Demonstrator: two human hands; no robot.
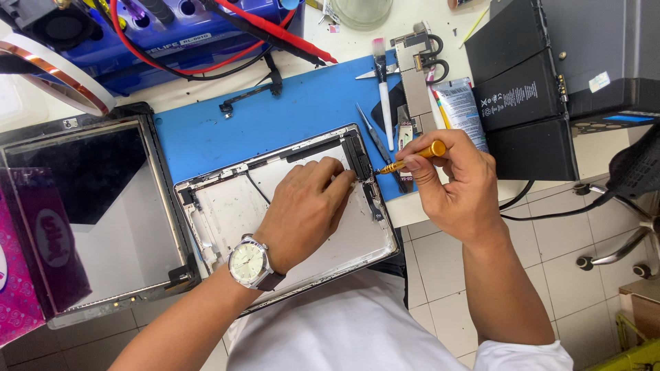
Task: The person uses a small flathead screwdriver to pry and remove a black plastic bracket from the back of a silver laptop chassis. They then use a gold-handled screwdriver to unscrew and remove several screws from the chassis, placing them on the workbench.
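An opened silver tablet shell (227, 206) lies on a blue work mat (275, 117), its inside facing up. My left hand (306, 206), with a wristwatch on the wrist, rests flat inside the shell and its fingertips press near the black strip at the shell's right end (357, 154). My right hand (450, 178) grips a small gold-handled screwdriver (412, 156). The screwdriver tip points left at the shell's upper right corner.
A detached tablet screen (96, 206) lies to the left. A brush (381, 89), tweezers (375, 134), a tube (460, 106) and a metal part (416, 75) sit on the mat's right side. Black battery packs (522, 103) lie at the right. Red and black cables (206, 65) run along the back.
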